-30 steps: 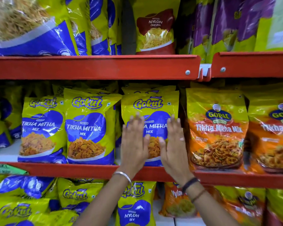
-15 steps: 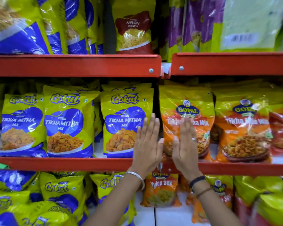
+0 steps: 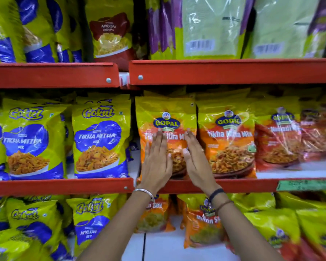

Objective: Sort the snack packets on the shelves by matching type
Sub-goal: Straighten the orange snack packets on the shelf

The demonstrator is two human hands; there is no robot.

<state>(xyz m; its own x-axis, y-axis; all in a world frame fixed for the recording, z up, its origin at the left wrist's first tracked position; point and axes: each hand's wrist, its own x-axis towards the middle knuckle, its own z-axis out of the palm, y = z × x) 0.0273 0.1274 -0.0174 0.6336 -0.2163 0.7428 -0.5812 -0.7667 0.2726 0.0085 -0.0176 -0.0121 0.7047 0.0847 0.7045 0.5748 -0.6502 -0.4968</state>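
Both flat, unclenched hands, left hand (image 3: 155, 161) and right hand (image 3: 197, 162), shifted rightward onto the orange Gopal packet (image 3: 166, 117); neighbouring rows already look matched.

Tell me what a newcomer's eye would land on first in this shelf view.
First, the two bare hands: the left hand and right hand lie flat, fingers spread, on the orange Gopal Tikha Mitha Mix packet at the middle shelf's centre. Next, the colour split: blue-and-yellow Gokul Tikha Mitha packets stand to its left, orange Gopal ones to its right. The red shelf rails cross the whole view.
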